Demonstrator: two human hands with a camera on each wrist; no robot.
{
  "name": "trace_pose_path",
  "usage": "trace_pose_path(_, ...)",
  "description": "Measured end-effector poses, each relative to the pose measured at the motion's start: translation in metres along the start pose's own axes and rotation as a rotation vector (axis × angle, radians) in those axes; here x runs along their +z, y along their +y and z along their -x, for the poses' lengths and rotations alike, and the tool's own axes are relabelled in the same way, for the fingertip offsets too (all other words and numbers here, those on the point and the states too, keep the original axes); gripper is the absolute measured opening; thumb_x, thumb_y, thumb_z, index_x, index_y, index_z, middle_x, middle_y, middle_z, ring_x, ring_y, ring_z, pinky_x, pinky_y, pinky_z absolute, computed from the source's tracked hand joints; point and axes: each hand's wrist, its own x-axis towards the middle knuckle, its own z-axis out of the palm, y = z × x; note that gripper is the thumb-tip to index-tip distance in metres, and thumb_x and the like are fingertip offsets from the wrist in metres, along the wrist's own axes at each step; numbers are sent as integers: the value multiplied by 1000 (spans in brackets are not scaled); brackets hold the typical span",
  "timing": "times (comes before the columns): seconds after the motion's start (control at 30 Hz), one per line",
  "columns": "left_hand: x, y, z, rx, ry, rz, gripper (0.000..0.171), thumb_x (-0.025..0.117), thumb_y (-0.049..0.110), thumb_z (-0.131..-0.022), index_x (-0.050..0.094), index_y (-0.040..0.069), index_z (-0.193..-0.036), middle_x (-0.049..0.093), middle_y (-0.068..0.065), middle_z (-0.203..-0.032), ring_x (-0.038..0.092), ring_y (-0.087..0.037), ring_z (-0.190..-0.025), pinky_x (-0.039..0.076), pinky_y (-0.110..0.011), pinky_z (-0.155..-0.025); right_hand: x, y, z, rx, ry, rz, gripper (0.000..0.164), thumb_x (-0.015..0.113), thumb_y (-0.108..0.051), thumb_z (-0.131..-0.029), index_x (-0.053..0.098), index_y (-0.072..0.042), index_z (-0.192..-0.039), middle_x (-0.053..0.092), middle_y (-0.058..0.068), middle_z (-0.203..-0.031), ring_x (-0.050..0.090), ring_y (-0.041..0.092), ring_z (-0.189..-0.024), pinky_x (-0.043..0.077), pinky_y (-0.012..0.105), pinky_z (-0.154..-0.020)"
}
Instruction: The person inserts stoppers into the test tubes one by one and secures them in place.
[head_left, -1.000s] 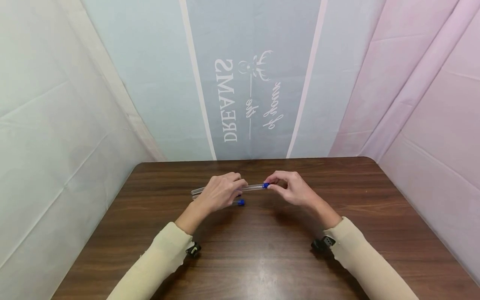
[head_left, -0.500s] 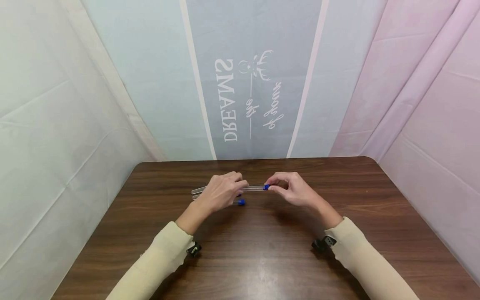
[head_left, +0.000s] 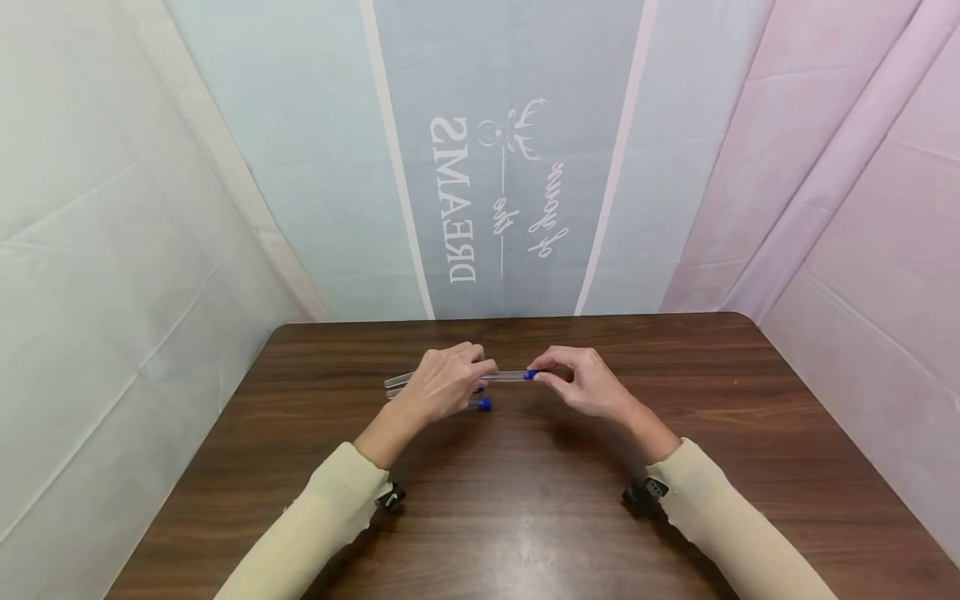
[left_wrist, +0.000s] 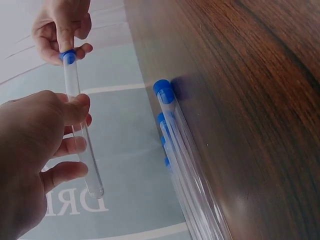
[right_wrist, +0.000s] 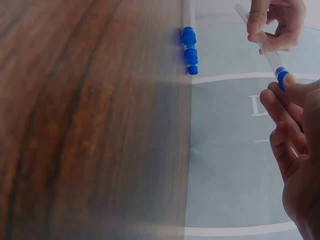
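A clear test tube [head_left: 507,376] with a blue cap [head_left: 530,374] spans the space between both hands, held roughly level above the table. My left hand [head_left: 442,382] grips the tube's body, thumb on one side and fingers on the other, as the left wrist view shows. At the other end, my right hand [head_left: 588,380] pinches the cap between thumb and fingertips. The cap sits on the tube's mouth. Several more capped test tubes [left_wrist: 187,170] lie side by side on the table beneath my left hand, which partly hides them in the head view.
The brown wood-grain table [head_left: 517,500] has its far edge just beyond the hands. Behind it hangs a grey-blue cloth [head_left: 502,275] with white lettering. Pale cloth walls [head_left: 150,250] rise on both sides. Each sleeve has a small dark device at the wrist.
The capped end of the held tube has dipped slightly, so the tube lies more level. My right hand has shifted a little at the cap; my left hand stays almost still.
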Motion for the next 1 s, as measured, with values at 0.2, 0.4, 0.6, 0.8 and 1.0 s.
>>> trace_pose_path(0.2,1,1,-1,-11,1,9,9,86,23,-101,81,22,-108,69,2,-90,67,-15,-80,53,-29,-54,3,1,3,-10,45,24,12,83,-3,-100,84,-10,-109,84,3,-101,64,2,-83,53,24,-63)
trace_pose_path(0.4,1,2,-1,-28,-2,25,6,83,25,-103,81,22,-108,70,1,-91,66,-14,-77,50,-27,-53,5,0,3,-16,82,0,11,84,-1,-99,84,-8,-108,85,6,-101,65,0,-80,57,24,-61)
trace_pose_path(0.6,1,2,-1,-43,0,53,7,83,25,-103,81,21,-108,69,1,-91,66,-13,-77,46,-24,-52,7,-1,4,-18,112,-30,10,82,-1,-100,84,-7,-108,85,8,-101,66,-1,-80,58,22,-62)
trace_pose_path(0.8,-1,2,-2,-61,21,98,7,84,23,-102,81,20,-108,68,2,-90,64,-13,-76,44,-23,-53,8,-2,5,-24,145,-52,11,81,0,-100,84,-7,-109,85,9,-101,65,0,-76,56,22,-60)
trace_pose_path(1.0,1,2,-4,-82,43,139,7,85,25,-102,81,20,-106,68,3,-88,64,-12,-74,45,-23,-54,8,-3,3,-42,186,-72,12,82,2,-99,84,-5,-108,84,10,-100,67,4,-74,56,20,-60)
